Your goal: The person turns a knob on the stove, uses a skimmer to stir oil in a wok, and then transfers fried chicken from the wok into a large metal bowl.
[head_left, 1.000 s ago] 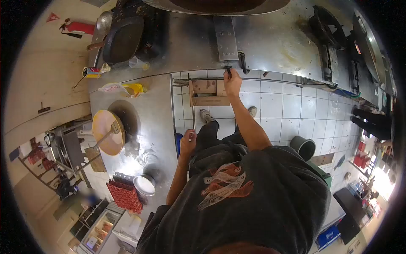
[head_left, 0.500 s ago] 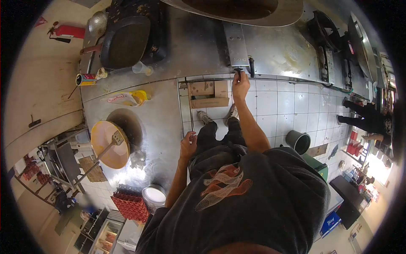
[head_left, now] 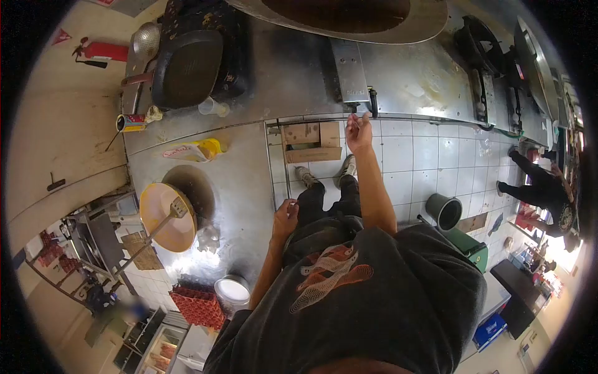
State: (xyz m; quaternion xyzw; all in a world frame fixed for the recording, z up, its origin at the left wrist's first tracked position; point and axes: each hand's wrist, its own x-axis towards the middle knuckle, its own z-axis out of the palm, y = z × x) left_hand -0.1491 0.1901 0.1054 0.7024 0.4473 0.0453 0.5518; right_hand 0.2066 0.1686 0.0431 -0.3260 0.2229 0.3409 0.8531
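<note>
My right hand [head_left: 359, 133] is just below the small black knob [head_left: 353, 108] at the front end of a burner's metal control box [head_left: 350, 78]. Its fingers are loosely bent and apart, with nothing visible in them. A large wok [head_left: 398, 34] sits behind the box, dark inside. Beside the edge of the steel counter [head_left: 243, 187], my left hand [head_left: 285, 219] hangs with curled fingers. A small pale spot shows at its fingertips, too small to name.
A yellow-rimmed bowl [head_left: 149, 215] with a long-handled spatula [head_left: 149, 237] stands on the left. Near it lie a yellow packet [head_left: 187, 151] and a square pan [head_left: 187, 70]. A cardboard box [head_left: 311, 153] and a bucket [head_left: 444, 212] are on the floor. A person [head_left: 545, 187] stands at right.
My right hand has come off the knob and drawn back slightly toward me, its fingers loosening. My left hand stays curled by the counter edge. The view has shifted a little.
</note>
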